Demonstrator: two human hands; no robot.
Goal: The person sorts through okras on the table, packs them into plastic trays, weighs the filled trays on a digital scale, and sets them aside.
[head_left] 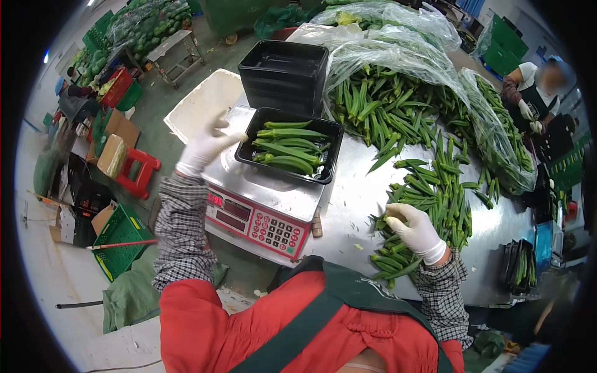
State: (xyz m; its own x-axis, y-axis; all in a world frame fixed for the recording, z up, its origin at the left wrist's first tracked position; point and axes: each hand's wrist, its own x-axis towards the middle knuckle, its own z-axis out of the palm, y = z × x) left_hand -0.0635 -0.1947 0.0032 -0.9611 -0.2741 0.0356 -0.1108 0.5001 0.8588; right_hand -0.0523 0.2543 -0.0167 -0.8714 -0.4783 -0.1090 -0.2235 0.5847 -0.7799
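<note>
My left hand (208, 147), in a white glove, is beside the left rim of a black plastic tray (333, 163). Its fingers are apart and hold nothing. In the tray lie several green okra pods (289, 148). The tray rests on the metal plate of a digital scale (258, 224) with a lit red display. My right hand (418, 235), also gloved, is over loose okra (435, 199) on the steel table. Its fingers and thumb are pinched together around an okra pod (377, 219), which is partly hidden by them.
Stacked black trays (283, 74) stand behind the scale, near a white foam box (205, 102). Large clear bags of okra (392, 56) cover the table's back. A co-worker (541, 93) stands at the far right. A red stool (137, 171) and green crate (124, 242) are on the left.
</note>
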